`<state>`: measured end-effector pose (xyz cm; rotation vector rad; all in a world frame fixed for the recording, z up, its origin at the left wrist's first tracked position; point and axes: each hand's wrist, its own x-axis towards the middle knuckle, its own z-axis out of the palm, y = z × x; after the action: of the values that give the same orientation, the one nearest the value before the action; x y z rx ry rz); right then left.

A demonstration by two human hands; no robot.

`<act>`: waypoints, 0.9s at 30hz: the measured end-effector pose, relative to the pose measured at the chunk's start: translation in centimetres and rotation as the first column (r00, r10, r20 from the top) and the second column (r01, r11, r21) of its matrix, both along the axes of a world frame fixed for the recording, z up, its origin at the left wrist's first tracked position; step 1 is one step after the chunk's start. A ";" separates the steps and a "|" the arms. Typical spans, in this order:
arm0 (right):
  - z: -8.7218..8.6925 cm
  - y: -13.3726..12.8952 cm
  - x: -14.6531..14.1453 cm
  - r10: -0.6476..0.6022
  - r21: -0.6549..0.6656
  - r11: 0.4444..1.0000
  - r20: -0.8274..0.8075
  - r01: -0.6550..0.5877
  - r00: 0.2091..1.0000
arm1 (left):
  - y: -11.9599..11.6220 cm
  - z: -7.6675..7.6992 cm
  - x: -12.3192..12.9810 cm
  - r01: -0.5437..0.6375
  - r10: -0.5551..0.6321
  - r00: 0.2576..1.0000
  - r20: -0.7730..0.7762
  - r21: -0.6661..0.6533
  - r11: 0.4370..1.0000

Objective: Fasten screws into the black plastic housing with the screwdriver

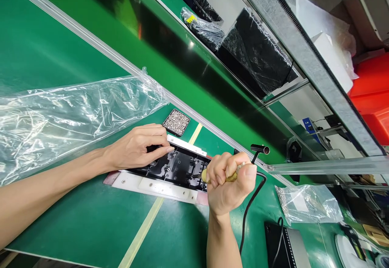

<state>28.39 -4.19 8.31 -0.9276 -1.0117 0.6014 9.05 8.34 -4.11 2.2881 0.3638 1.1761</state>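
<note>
A black plastic panel (179,166) lies in a white fixture (164,187) on the green bench. Over the panel's left end is my left hand (142,147), thumb and fingers pinched together near its upper edge; anything between the fingertips is too small to make out. My right hand (231,179) is wrapped round a yellowish screwdriver (205,175) with a black cable, its tip down at the right part of the panel. Above the fixture sits a small square black tray (176,122) full of small silvery screws.
Clear plastic sheeting (75,118) covers the bench at the left. A metal rail (91,37) runs behind the work. To the right are a bag of small parts (308,204), a black and grey device (285,245) and a loose black cable (251,207).
</note>
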 end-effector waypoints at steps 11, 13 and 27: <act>0.0 0.1 -0.1 0.020 0.012 1.000 -0.024 -0.020 0.999 | 0.0 0.0 0.0 0.000 0.000 1.000 -0.007 -0.017 1.000; 0.0 0.1 -0.2 0.017 0.009 1.000 -0.023 -0.016 1.000 | 0.0 0.1 0.0 -0.001 0.001 1.000 -0.006 -0.019 1.000; 0.0 -0.1 0.0 -0.002 -0.029 1.000 -0.014 0.002 1.000 | 0.0 0.1 0.0 0.000 0.000 1.000 -0.002 -0.010 1.000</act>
<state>28.35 -4.28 8.33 -0.9487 -0.9918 0.6215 9.03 8.36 -3.99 2.2808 0.3699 1.1691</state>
